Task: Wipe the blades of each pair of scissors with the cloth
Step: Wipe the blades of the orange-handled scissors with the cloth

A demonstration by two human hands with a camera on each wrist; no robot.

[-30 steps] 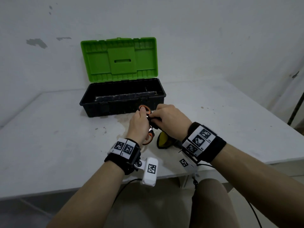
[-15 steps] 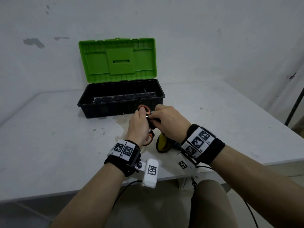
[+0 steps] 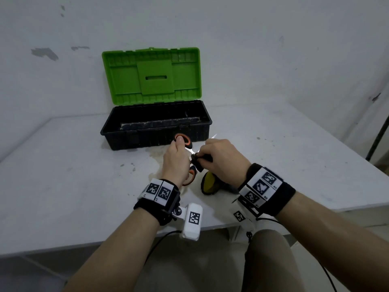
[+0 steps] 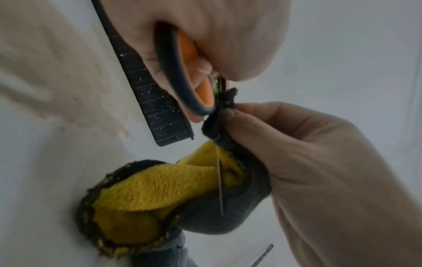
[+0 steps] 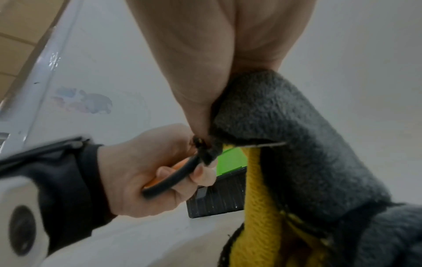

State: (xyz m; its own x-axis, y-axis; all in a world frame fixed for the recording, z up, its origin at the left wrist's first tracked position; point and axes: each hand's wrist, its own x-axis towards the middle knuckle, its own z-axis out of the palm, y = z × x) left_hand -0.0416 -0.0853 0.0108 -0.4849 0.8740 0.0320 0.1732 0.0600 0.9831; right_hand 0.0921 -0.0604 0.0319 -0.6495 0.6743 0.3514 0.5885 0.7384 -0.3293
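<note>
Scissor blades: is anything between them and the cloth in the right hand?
Nothing visible. The right hand pinches the grey-and-yellow cloth directly around the blades near the pivot, and the left hand grips the orange-handled scissors. One blade tip pokes out beyond.

Open surface to either side; toolbox blocks the way ahead

The surface (image 3: 63,175) lies bare to the left of the left hand (image 3: 175,159) and to the right of the right hand (image 3: 223,161), leaving passage on both flanks. Straight ahead, just beyond both hands, the black toolbox (image 3: 136,140) stands with its green lid (image 3: 151,74) raised against the wall, barring forward reach. Between the hands the scissors (image 3: 185,142) and the cloth (image 3: 207,184) fill the gap, the cloth draping onto the surface near its front edge.
</note>
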